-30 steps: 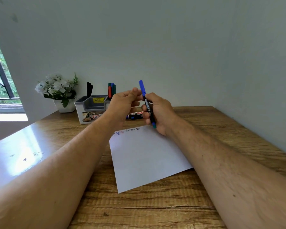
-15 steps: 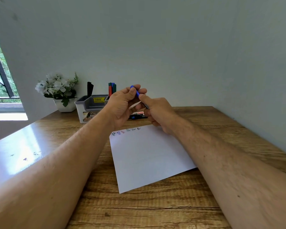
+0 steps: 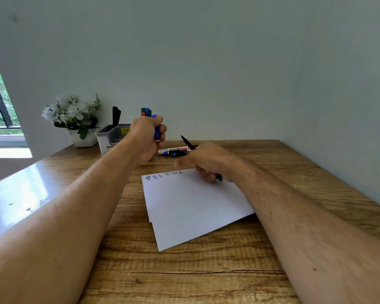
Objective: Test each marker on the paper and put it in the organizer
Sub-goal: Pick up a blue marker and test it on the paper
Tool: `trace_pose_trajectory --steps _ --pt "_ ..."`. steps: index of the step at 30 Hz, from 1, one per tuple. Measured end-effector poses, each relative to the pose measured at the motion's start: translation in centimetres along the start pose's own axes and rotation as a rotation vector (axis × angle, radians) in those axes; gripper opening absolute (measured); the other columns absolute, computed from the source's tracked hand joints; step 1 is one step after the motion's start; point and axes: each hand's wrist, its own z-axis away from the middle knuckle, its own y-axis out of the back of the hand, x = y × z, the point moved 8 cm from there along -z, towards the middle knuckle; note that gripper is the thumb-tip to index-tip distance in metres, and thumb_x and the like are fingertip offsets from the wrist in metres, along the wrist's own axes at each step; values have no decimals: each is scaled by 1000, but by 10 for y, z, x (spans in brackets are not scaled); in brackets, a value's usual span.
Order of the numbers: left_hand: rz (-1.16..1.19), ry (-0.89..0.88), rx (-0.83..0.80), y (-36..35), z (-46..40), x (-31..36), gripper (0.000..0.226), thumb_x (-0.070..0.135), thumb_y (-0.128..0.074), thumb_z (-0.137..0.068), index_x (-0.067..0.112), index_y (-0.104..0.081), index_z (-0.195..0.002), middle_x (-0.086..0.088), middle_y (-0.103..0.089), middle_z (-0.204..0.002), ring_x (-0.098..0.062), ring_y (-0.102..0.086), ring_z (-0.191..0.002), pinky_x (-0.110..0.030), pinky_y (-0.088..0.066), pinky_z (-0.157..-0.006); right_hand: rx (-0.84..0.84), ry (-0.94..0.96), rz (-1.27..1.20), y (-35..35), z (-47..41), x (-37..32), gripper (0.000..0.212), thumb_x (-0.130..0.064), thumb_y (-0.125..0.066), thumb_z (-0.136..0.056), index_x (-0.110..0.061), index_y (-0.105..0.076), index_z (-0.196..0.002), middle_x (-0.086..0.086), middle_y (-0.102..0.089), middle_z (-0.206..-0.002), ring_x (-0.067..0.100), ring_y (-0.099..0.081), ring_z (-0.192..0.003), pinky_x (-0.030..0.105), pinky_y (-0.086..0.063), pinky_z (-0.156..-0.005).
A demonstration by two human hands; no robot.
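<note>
Underneath everything runs a wood-grain tabletop (image 3: pixel 206 270) set into a corner of plain pale walls, with a window at the far left throwing glare across the wood. One sheet of paper (image 3: pixel 191 207) lies askew at the middle, its top edge carrying a row of about six small colored scribbles (image 3: pixel 165 174). Beyond the paper lie two markers (image 3: pixel 176 151) side by side, and left of them stands a grey organizer (image 3: pixel 110 133) holding one black marker in one slot and a few colored ones behind the left hand (image 3: pixel 146 137), beside one pot of white flowers (image 3: pixel 71 116). That hand's fingers are closed on a blue cap (image 3: pixel 156 126). The right hand (image 3: pixel 208 162) grips the uncapped marker (image 3: pixel 188 142), tip raised, over the paper's upper right corner. Bare wood stretches around the paper toward the near edge.
</note>
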Motion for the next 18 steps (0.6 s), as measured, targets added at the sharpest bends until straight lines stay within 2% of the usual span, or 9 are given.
trace_pose_trajectory --steps 2,4,6,8,11,14,16,17,18 --pt "-187 -3 -73 -3 1 2 9 14 -43 -97 17 -46 -88 1 -43 -66 -11 -37 -54 -24 -29 -47 -62 22 39 -4 0 1 39 -24 -88 -65 -14 -54 -82 4 -51 -62 17 -43 -46 30 -37 -49" --pt "-533 -65 -175 -10 4 5 14 10 -45 -93 18 -48 -82 1 -43 -66 -11 -37 -54 -22 -32 -45 -26 56 38 -2 -3 0 37 -13 -86 -69 -16 -51 -82 6 -55 -69 19 -47 -52 33 -41 -55" --pt "-986 -141 -255 -14 7 1 8 8 -53 -89 15 -55 -86 -3 -53 -76 -14 -48 -65 -25 -43 -56 46 94 10 1 -5 -1 25 -12 -79 -78 -14 -58 -91 6 -56 -75 19 -48 -56 34 -43 -58" --pt "-1227 -102 -354 -13 8 -14 11 12 -66 -85 15 -59 -93 -6 -60 -87 -18 -54 -76 -28 -45 -66 113 100 -36 4 -7 -2 18 -21 -67 -88 -10 -64 -102 5 -55 -72 19 -49 -55 33 -43 -58" --pt "-1248 21 -418 -6 7 -30 30 22 -82 -76 20 -61 -97 -1 -59 -97 -16 -57 -82 -28 -42 -69 181 45 -186 7 -11 3 21 -27 -56 -95 -9 -65 -99 5 -54 -66 18 -49 -50 36 -44 -58" --pt "-1266 54 -438 -5 5 -35 40 24 -87 -70 23 -63 -102 0 -57 -101 -17 -57 -85 -28 -42 -69 205 99 -246 9 -9 2 14 -15 -53 -98 -10 -64 -105 8 -61 -70 15 -50 -46 32 -45 -50" --pt "-1279 61 -448 -6 3 -39 39 24 -87 -70 25 -64 -102 1 -55 -101 -16 -55 -85 -28 -41 -70 224 159 -287 11 -8 2 36 -3 -57 -94 -28 -52 -121 10 -66 -80 13 -54 -45 26 -46 -45" --pt "-1283 66 -456 -6 3 -40 38 24 -86 -71 26 -64 -102 1 -55 -102 -16 -55 -86 -28 -41 -71 245 179 -309 12 -8 2 44 0 -59 -93 -31 -49 -125 12 -68 -87 11 -56 -44 24 -48 -44" --pt "-1283 75 -465 -6 3 -42 37 24 -85 -72 27 -64 -102 1 -55 -103 -17 -55 -87 -29 -41 -73 270 197 -334 14 -8 1 41 -1 -58 -95 -28 -51 -124 14 -68 -93 11 -58 -44 24 -49 -42"
